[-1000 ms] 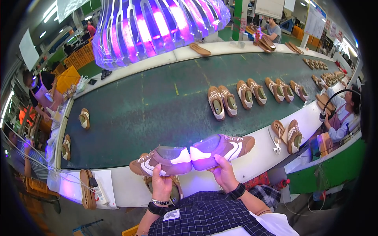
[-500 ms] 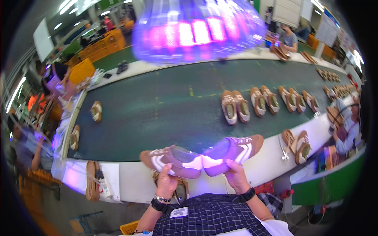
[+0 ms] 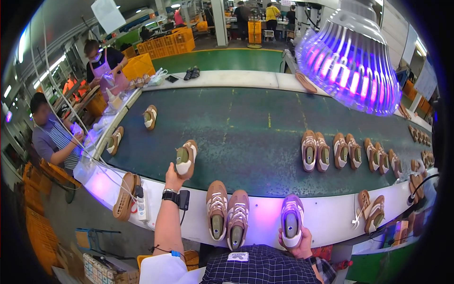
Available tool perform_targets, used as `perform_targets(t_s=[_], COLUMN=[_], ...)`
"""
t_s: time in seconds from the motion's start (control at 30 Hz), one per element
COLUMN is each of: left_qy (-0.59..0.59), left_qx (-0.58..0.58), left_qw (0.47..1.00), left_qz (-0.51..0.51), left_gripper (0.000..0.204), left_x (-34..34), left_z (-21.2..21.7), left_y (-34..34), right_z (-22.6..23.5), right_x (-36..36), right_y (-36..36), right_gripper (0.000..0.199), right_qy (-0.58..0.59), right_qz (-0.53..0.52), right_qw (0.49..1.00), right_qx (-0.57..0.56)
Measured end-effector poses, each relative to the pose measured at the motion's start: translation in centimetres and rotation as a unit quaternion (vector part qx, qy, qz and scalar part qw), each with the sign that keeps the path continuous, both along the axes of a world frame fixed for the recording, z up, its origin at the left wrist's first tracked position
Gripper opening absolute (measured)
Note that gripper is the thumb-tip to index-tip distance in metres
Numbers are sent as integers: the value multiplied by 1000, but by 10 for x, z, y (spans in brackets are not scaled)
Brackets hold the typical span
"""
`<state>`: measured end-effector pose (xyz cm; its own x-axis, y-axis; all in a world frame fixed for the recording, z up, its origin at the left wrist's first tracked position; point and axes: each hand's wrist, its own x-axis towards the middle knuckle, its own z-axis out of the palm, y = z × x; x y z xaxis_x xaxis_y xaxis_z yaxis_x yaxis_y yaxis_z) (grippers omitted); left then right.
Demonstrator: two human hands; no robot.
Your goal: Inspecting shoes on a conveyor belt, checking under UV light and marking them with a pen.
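Right now I have one tan sneaker (image 3: 186, 159) in my left hand (image 3: 173, 177), arm stretched out so the shoe hangs over the near edge of the green conveyor belt (image 3: 246, 137), heel gripped from below with the fingers closed round it. My right hand (image 3: 297, 240) is wrapped round the heel of the second sneaker (image 3: 292, 220), held close to my body over the white worktop (image 3: 326, 213) under the purple lamp (image 3: 352, 61). As I judge it, I am at the setting-down step: the left shoe is on its way onto the belt. The next move calls for lowering it flat, sole down, with room left beside it for its mate. Another pair (image 3: 228, 215) lies on the worktop between my hands.
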<state>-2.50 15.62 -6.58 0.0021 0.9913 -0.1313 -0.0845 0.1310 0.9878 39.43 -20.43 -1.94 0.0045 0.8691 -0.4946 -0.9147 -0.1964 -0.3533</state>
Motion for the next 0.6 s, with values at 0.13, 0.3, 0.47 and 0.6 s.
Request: perform_targets(t_s=[0.13,0.3,0.47,0.6], left_qy=[-57,-7,-25,-42], left_qx=[-39,-50,-61,-104], left_qw=[995,993,996,993], left_qz=[74,110,52,27], left_gripper=[48,45,43,41], left_x=[-11,27,25,26], left_z=[-24,-6,-20,-12], left_y=[-8,-91,-161,-191], right_z=[0,13,54,102], right_x=[-9,-20,-44,-65], right_y=[-14,-22,42,202], right_gripper=[71,68,60,48], right_qy=[-106,-124,-59,-29], right_qz=[-26,23,69,67], right_qw=[993,992,995,981], right_qx=[-38,-28,30,182])
